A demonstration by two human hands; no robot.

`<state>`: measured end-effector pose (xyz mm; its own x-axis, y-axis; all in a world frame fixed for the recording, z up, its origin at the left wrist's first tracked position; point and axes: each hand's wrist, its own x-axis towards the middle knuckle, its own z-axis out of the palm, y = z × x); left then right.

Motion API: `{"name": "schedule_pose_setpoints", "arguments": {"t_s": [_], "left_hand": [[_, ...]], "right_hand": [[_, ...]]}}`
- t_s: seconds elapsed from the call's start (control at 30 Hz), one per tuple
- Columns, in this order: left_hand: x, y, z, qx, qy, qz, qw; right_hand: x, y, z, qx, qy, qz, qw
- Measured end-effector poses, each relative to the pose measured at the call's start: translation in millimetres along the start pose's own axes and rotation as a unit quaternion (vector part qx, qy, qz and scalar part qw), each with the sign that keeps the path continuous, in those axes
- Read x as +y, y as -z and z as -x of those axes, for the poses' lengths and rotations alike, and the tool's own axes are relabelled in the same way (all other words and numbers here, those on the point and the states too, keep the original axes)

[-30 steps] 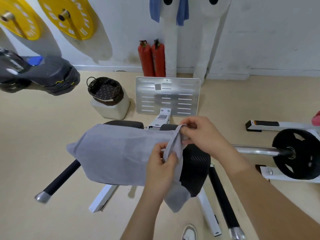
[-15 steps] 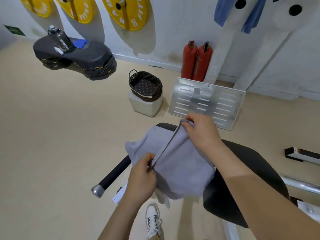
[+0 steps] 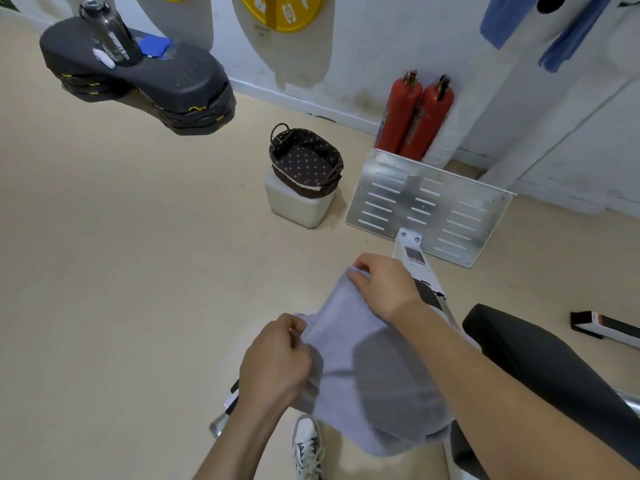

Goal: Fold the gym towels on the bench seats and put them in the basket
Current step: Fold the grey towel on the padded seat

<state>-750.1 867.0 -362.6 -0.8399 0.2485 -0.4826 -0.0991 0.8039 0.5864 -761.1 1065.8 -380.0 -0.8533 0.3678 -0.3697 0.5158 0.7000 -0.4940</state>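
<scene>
Towel (image 3: 363,368), grey, is held in the air by both hands: near corner is gripped in L hand (image 3: 277,362), far corner is pinched by R hand (image 3: 384,285). Folding is judged approx. half done. Basket (image 3: 306,164), well apart, is seen w/o towels, so placing is left.

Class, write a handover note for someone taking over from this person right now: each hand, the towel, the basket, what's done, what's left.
Left hand: grips the towel by its near corner.
Right hand: pinches its far corner.
The towel hangs between both hands beside the bench seat and looks partly folded.
The basket sits on a white box ahead, with no towel in it.
Done: nothing delivered yet.
Left: finish the fold, put it in the basket.
</scene>
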Motion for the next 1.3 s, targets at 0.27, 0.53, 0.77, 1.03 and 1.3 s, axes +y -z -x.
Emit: {"name": "schedule_pose_setpoints", "arguments": {"t_s": [0.27,0.53,0.77,1.03,1.3], "left_hand": [[50.4,-24.4,-95.2,-0.132,-0.052,0.074,0.987],[41.2,-32.4,-118.6,-0.128,-0.025,0.147,0.980],[29.8,-28.6,-127.5,-0.276,0.106,0.300,0.907],[38.3,-11.7,-103.6,-0.140,-0.024,0.255,0.956],[59.7,16.1,-38.6,-0.066,-0.249,0.147,0.955]], "right_hand": [[20.3,3.9,-3.3,-0.069,-0.046,-0.016,0.996],[30.6,0.4,-29.7,-0.093,-0.107,-0.054,0.988],[12.3,-1.8,-55.1,-0.178,-0.063,-0.078,0.979],[14.2,22.1,-14.0,-0.111,-0.022,-0.242,0.964],[-9.6,57.7,37.0,-0.166,-0.053,-0.243,0.954]]}}
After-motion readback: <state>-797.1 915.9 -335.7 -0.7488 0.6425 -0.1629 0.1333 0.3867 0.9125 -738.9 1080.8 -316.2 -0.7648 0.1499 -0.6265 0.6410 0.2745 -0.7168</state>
